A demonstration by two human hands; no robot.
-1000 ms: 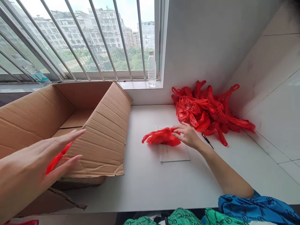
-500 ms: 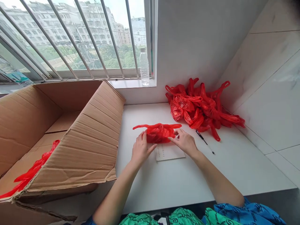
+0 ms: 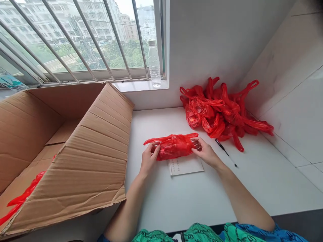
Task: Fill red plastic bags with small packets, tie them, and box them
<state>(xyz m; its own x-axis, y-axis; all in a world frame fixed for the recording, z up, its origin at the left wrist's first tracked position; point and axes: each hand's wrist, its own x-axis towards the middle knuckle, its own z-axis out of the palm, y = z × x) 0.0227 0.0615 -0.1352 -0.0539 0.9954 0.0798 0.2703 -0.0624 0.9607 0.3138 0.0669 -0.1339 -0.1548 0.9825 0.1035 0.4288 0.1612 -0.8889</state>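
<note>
A red plastic bag point(image 3: 175, 147), wrapped round contents I cannot make out, lies lengthwise between my hands with its handles along the far side. My left hand point(image 3: 150, 155) grips the bag's left end, thumb on top. At the right end, the fingers and thumb of my right hand point(image 3: 204, 151) close on the plastic. Partly under the bag is a white notebook point(image 3: 186, 168) with small writing on its left part. A black-and-clear pen point(image 3: 225, 152) lies to the right of my right hand.
A heap of red plastic bags point(image 3: 217, 112) sits at the back right against the wall. On the left stands an open cardboard box point(image 3: 83, 161) with red plastic point(image 3: 26, 193) inside. A clear water bottle point(image 3: 154, 65) stands on the windowsill beside the barred window.
Both hands have shifted to the bag's two ends, and the bag has turned to show a broader, fuller side. The camera view has moved slightly.
</note>
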